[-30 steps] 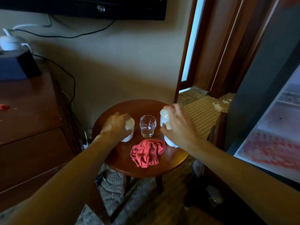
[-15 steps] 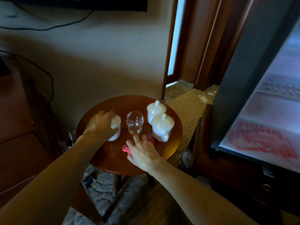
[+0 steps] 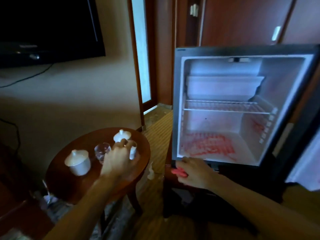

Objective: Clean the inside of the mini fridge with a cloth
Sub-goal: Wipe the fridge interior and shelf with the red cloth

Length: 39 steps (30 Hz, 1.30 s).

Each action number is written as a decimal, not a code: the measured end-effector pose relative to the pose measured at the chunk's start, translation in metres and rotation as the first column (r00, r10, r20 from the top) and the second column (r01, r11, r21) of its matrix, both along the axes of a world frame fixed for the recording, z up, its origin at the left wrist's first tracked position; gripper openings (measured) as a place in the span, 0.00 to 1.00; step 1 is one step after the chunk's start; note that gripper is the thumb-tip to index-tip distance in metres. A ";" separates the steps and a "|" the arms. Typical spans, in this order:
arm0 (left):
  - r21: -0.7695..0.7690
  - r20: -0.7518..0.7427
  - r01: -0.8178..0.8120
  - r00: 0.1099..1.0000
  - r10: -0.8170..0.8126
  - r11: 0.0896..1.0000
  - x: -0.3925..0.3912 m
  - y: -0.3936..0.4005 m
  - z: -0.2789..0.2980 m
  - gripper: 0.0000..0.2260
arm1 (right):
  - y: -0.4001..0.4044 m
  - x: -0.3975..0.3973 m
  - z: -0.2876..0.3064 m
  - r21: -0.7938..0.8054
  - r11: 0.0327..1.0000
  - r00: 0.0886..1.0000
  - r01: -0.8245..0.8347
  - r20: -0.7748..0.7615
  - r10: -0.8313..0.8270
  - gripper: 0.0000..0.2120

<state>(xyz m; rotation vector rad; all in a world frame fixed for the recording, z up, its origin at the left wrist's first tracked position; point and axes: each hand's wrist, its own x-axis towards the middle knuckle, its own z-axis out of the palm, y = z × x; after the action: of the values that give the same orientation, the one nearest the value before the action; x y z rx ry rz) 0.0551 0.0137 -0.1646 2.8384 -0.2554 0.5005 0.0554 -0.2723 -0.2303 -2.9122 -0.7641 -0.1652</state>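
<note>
On the floor, right of centre – mini fridge (image 3: 242, 108): it is seen standing open, its white interior lit and facing the camera; the door is swung out to the right edge of the view.
Fridge floor: a patch of red staining (image 3: 207, 146) is spread across the bottom panel, and fainter red marks are seen on the right inner wall.
Wire shelf (image 3: 225, 108): it is set level across the middle of the cavity, with a white compartment flap above it.
Right hand (image 3: 194, 174): it is held just below the fridge's lower front edge, fingers curled round a red cloth (image 3: 179, 171), of which only a small bunched end is shown at the fingertips.
Left hand (image 3: 119, 158): it is reached over the round wooden table (image 3: 69, 184), fingers bent down onto a white lidded cup (image 3: 133, 151); because of motion blur, it cannot be told for certain whether the cup is gripped or only touched.
Hands relative to each other: they are kept well apart, one over the table and one at the fridge.
Table contents: a second lidded cup (image 3: 122, 135) is placed behind the left hand, a clear glass (image 3: 102, 151) just to its left, and a third lidded cup (image 3: 78, 162) nearer the table's left edge.
Wall, upper left: a dark television (image 3: 48, 26) is mounted, with a cable hanging beneath it.
</note>
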 end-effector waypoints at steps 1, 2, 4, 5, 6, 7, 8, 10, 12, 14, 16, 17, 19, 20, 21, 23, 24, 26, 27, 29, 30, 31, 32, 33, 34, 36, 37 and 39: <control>-0.005 -0.026 0.051 0.998 -0.051 0.999 -0.006 -0.026 -0.008 0.15 | -0.019 -0.004 0.003 0.039 0.997 0.998 0.061 0.014 -0.062 0.11; 0.013 -0.050 0.101 0.994 -0.100 0.995 -0.011 -0.053 -0.019 0.15 | -0.038 -0.006 0.005 0.049 0.990 0.990 0.135 0.035 -0.137 0.12; 0.067 -0.079 0.180 0.981 -0.174 0.981 -0.016 -0.101 -0.042 0.15 | -0.086 -0.006 0.001 0.122 0.945 0.946 0.303 0.081 -0.314 0.12; 0.063 -0.097 0.196 0.977 -0.189 0.979 -0.015 -0.121 -0.052 0.16 | -0.107 -0.006 -0.002 0.159 0.915 0.920 0.370 0.070 -0.385 0.11; 0.052 -0.117 0.203 0.974 -0.196 0.978 -0.011 -0.139 -0.061 0.16 | -0.125 -0.007 -0.005 0.178 0.887 0.896 0.426 0.057 -0.441 0.11; 0.045 -0.138 0.208 0.970 -0.201 0.977 -0.005 -0.153 -0.069 0.17 | -0.138 -0.007 -0.009 0.175 0.867 0.877 0.467 0.036 -0.480 0.11; 0.051 -0.159 0.212 0.966 -0.201 0.976 0.002 -0.164 -0.076 0.18 | -0.150 -0.006 -0.013 0.179 0.848 0.858 0.498 0.036 -0.512 0.11; 0.076 -0.194 0.213 0.961 -0.196 0.974 0.021 -0.178 -0.089 0.21 | -0.174 -0.001 -0.023 0.181 0.807 0.815 0.563 0.040 -0.578 0.12; 0.075 -0.224 0.198 0.958 -0.177 0.977 0.039 -0.182 -0.099 0.25 | -0.188 0.009 -0.031 0.166 0.791 0.795 0.589 0.056 -0.604 0.12; 0.117 -0.244 0.204 0.955 -0.171 0.972 0.054 -0.182 -0.107 0.26 | -0.190 0.023 -0.034 0.189 0.768 0.770 0.611 0.083 -0.633 0.12; 0.143 -0.271 0.205 0.949 -0.161 0.968 0.064 -0.181 -0.115 0.27 | -0.186 0.041 -0.032 0.191 0.752 0.747 0.630 0.116 -0.655 0.12; 0.143 -0.282 0.212 0.945 -0.166 0.967 0.067 -0.182 -0.120 0.27 | -0.183 0.049 -0.031 0.171 0.736 0.726 0.655 0.129 -0.675 0.14; 0.135 -0.272 0.221 0.946 -0.178 0.966 0.069 -0.184 -0.127 0.27 | -0.175 0.057 -0.035 0.073 0.728 0.710 0.682 0.174 -0.682 0.17; 0.137 -0.246 0.219 0.952 -0.181 0.966 0.069 -0.184 -0.130 0.26 | -0.170 0.056 -0.042 0.018 0.719 0.701 0.695 0.208 -0.682 0.18; 0.141 -0.224 0.220 0.957 -0.185 0.965 0.069 -0.183 -0.132 0.26 | -0.165 0.053 -0.052 -0.014 0.702 0.687 0.712 0.219 -0.693 0.18; 0.155 -0.214 0.225 0.958 -0.189 0.962 0.069 -0.181 -0.136 0.27 | -0.162 0.047 -0.071 -0.026 0.702 0.688 0.712 0.226 -0.690 0.19; 0.169 -0.219 0.228 0.957 -0.189 0.959 0.069 -0.179 -0.137 0.28 | -0.163 0.047 -0.077 -0.014 0.719 0.704 0.695 0.215 -0.677 0.21; 0.188 -0.239 0.232 0.953 -0.185 0.954 0.069 -0.176 -0.138 0.30 | -0.172 0.048 -0.079 -0.035 0.755 0.749 0.655 0.166 -0.641 0.24; 0.189 -0.246 0.233 0.952 -0.183 0.954 0.069 -0.176 -0.138 0.31 | -0.179 0.049 -0.078 -0.075 0.783 0.783 0.618 0.157 -0.602 0.25; 0.177 -0.255 0.229 0.950 -0.180 0.957 0.069 -0.177 -0.137 0.32 | -0.193 0.049 -0.074 -0.050 0.831 0.831 0.553 0.107 -0.546 0.22; 0.166 -0.259 0.225 0.949 -0.177 0.960 0.068 -0.178 -0.136 0.32 | -0.197 0.049 -0.069 -0.028 0.837 0.836 0.547 0.072 -0.544 0.20; 0.157 -0.263 0.222 0.949 -0.176 0.962 0.068 -0.179 -0.135 0.32 | -0.198 0.049 -0.066 -0.028 0.835 0.835 0.550 0.050 -0.548 0.20; 0.152 -0.268 0.222 0.947 -0.176 0.963 0.067 -0.179 -0.135 0.33 | -0.196 0.050 -0.062 -0.042 0.831 0.832 0.555 0.038 -0.554 0.19; 0.153 -0.270 0.225 0.946 -0.178 0.962 0.066 -0.179 -0.136 0.33 | -0.193 0.051 -0.060 -0.054 0.825 0.827 0.563 0.025 -0.562 0.19; 0.156 -0.275 0.228 0.945 -0.180 0.961 0.065 -0.179 -0.135 0.33 | -0.189 0.051 -0.059 -0.058 0.821 0.823 0.568 0.016 -0.568 0.20; 0.153 -0.297 0.226 0.939 -0.174 0.962 0.065 -0.180 -0.132 0.33 | -0.185 0.045 -0.059 -0.032 0.824 0.824 0.566 0.019 -0.566 0.19; 0.152 -0.311 0.217 0.937 -0.162 0.964 0.065 -0.182 -0.129 0.33 | -0.184 0.040 -0.062 -0.015 0.829 0.829 0.559 0.042 -0.558 0.19; 0.157 -0.300 0.200 0.943 -0.147 0.967 0.063 -0.188 -0.123 0.32 | -0.184 0.031 -0.070 -0.026 0.835 0.835 0.549 0.071 -0.546 0.22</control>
<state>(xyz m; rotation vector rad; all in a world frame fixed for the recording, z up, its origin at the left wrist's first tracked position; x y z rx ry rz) 0.1179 -0.1739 -0.2875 2.9795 -0.5148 0.0262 0.0869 -0.4567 -0.2999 -3.0960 0.0946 -0.2914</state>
